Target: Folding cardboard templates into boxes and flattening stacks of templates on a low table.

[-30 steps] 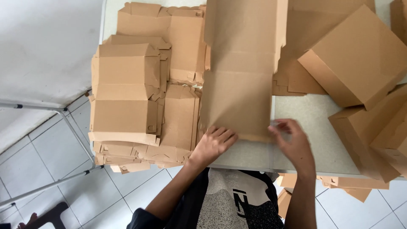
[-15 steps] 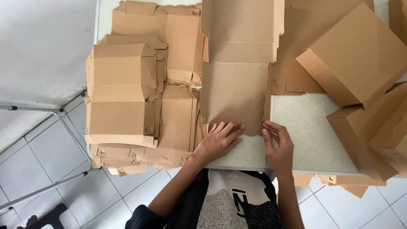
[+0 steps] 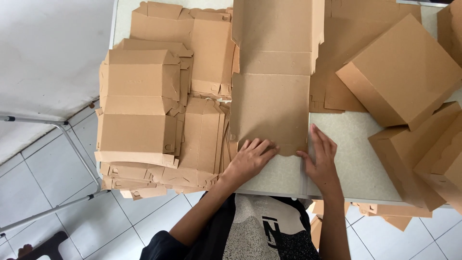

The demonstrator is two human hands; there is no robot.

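Since a second ago my hands have closed in on the near edge of the flat blank [image 3: 269, 103]. Then, the right hand was off to the right of the blank's corner, fingers raised and spread; half a second ago it had slid in beside the corner; now both hands sit at the bottom edge. The blank itself has shifted slightly toward me and squared up on the table [image 3: 356, 159]. My read is that the sheet is now positioned and pinned, so the work has moved from placing it to working its near flap.

My left hand [image 3: 250, 156] lies palm down, fingers extended and together, fingertips on the blank's lower left portion; it is flat and open, pressing rather than gripping. My right hand [image 3: 321, 159] is also open, fingers straight and pointing away from me, its inner edge against the blank's lower right corner, the rest on bare tabletop. Neither hand grasps anything.

The blank lies lengthwise away from me, its near end scalloped. Left of it, touching or overlapping its edge, sits a stack [image 3: 144, 110] of flattened blanks. Right of it, apart from it, stand folded boxes [image 3: 404, 72], with more at the right edge.
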